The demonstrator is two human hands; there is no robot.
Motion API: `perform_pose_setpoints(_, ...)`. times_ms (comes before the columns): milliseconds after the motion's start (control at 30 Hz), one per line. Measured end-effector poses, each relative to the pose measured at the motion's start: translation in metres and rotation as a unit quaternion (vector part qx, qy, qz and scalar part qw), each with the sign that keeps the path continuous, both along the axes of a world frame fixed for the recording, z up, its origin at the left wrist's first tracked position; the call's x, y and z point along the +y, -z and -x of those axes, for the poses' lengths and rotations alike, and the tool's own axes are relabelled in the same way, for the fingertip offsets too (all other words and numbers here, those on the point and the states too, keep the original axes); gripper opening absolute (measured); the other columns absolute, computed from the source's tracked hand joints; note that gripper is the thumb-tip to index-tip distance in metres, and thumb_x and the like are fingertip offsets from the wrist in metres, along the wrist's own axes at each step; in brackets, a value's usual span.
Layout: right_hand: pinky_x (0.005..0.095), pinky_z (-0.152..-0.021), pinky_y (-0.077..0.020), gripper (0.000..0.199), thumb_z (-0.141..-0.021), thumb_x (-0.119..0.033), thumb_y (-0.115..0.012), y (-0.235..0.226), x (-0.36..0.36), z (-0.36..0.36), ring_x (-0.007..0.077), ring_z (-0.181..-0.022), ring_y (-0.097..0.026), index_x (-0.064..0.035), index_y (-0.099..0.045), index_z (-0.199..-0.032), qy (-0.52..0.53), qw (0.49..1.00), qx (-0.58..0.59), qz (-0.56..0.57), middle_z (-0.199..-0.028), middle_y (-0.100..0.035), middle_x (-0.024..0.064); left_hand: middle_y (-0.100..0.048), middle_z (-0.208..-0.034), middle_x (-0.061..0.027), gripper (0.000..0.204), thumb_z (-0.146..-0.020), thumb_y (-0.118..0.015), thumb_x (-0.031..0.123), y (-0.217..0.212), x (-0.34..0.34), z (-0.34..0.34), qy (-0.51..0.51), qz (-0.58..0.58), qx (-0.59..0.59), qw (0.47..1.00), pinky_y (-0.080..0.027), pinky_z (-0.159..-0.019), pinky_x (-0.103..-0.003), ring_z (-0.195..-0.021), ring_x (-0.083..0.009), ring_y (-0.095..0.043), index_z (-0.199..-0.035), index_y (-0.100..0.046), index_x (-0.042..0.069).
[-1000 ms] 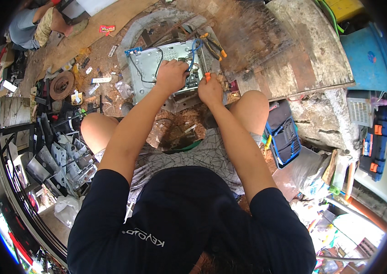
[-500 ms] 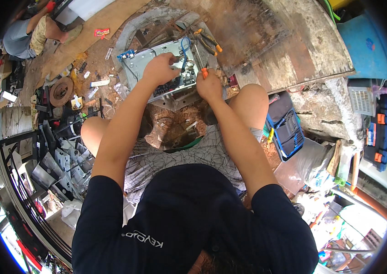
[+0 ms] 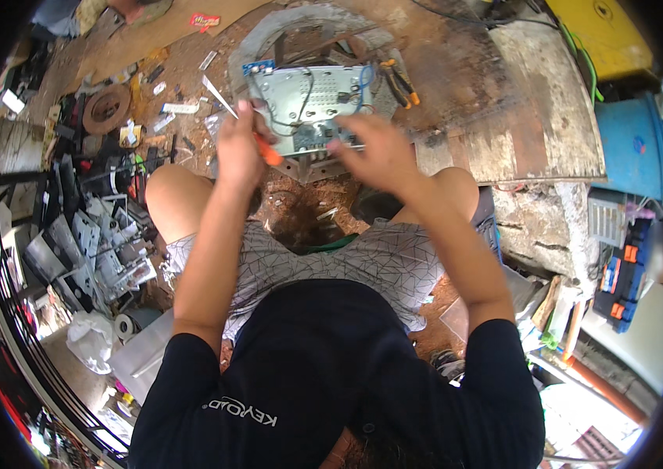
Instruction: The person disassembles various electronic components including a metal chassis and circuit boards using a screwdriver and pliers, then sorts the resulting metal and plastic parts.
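A screwdriver with an orange handle (image 3: 268, 149) is in my left hand (image 3: 238, 152), its shaft slanting up to the left. The hand is closed around it, at the left front of a shallow metal casing (image 3: 288, 87). Inside the casing's near side lies a dark green circuit board (image 3: 310, 136). Over the board's right end is my right hand (image 3: 382, 155), slightly blurred, its thumb and fingers apart; whether they touch the board is unclear. A black cable runs across the casing, a blue cable (image 3: 365, 76) lies at its right, and a small blue board (image 3: 258, 68) sits at its far left corner.
Pliers with black and orange handles (image 3: 399, 84) lie right of the casing. Wooden boards (image 3: 535, 133) extend on the right, with a blue bin (image 3: 635, 152) beyond. Metal scrap (image 3: 101, 246) is heaped left of my knee. Another person's limb (image 3: 136, 9) shows at the top left.
The screwdriver has passed from my right hand to my left. My left hand has drawn back from the casing's middle to its left; my right hand has come over the circuit board.
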State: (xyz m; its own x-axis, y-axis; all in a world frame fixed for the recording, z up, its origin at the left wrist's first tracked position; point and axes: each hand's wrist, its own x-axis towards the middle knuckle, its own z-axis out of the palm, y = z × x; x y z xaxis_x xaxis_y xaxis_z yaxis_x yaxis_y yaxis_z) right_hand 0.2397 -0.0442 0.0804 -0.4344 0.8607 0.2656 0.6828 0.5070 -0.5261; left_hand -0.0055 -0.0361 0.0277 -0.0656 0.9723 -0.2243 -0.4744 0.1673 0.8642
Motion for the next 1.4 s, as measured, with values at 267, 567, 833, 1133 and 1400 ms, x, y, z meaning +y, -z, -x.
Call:
perform_pose_setpoints(267,0.0407,-0.093,-0.0393,0.02,-0.084,-0.029,-0.067,0.045,0.097,-0.02,0.0219,-0.103,-0.056,-0.0148,-0.072,-0.096,-0.18,0.853,-0.487,-0.062,-0.097,-0.068,0.0007,-0.058,-0.123,-0.0129,0.065,-0.073,-0.082,0.039,-0.006,0.059,-0.052,0.211,-0.016,0.663,0.718,-0.051,-0.093,-0.043,-0.111,-0.0318,-0.061,-0.127,-0.059,0.013)
perform_pose_setpoints(567,0.0399,-0.095,-0.0376,0.015,-0.082,-0.03,-0.068,0.068,0.102,-0.022,0.0199,-0.101,-0.056,-0.0165,-0.074,-0.085,-0.159,0.901,-0.402,-0.041,-0.092,-0.067,-0.0023,-0.067,-0.112,-0.011,0.052,-0.071,-0.084,0.04,0.025,0.075,-0.071,0.254,0.029,0.683,0.685,-0.056,-0.084,-0.04,-0.103,-0.0302,-0.067,-0.108,-0.068,0.009)
perform_pose_setpoints(833,0.0386,-0.089,-0.0374,0.009,-0.079,-0.022,-0.067,0.065,0.099,-0.013,0.0188,-0.098,-0.057,-0.0175,-0.073,-0.084,-0.176,0.876,-0.445,-0.063,-0.09,-0.067,-0.0015,-0.068,-0.115,-0.0128,0.056,-0.07,-0.085,0.041,0.026,0.093,-0.068,0.3,0.084,0.669,0.674,-0.056,-0.084,-0.04,-0.103,-0.0307,-0.068,-0.11,-0.069,0.006)
perform_pose_setpoints(1133,0.0385,-0.086,-0.0375,0.007,-0.076,-0.019,-0.066,0.066,0.108,-0.01,0.0197,-0.094,-0.057,-0.0142,-0.071,-0.079,-0.252,0.847,-0.455,-0.108,-0.087,-0.066,0.001,-0.07,-0.109,-0.0122,0.052,-0.072,-0.084,0.038,0.031,0.098,-0.072,0.327,0.068,0.682,0.651,-0.059,-0.068,-0.047,-0.095,-0.0311,-0.07,-0.109,-0.071,0.005)
perform_pose_setpoints(1400,0.0378,-0.085,-0.0366,0.009,-0.078,-0.023,-0.067,0.058,0.116,-0.008,0.0184,-0.092,-0.056,-0.0145,-0.071,-0.079,-0.284,0.824,-0.479,-0.107,-0.081,-0.063,-0.001,-0.069,-0.114,-0.0119,0.054,-0.073,-0.082,0.041,0.035,0.104,-0.076,0.34,0.063,0.685,0.641,-0.059,-0.072,-0.048,-0.099,-0.0312,-0.069,-0.112,-0.07,0.005)
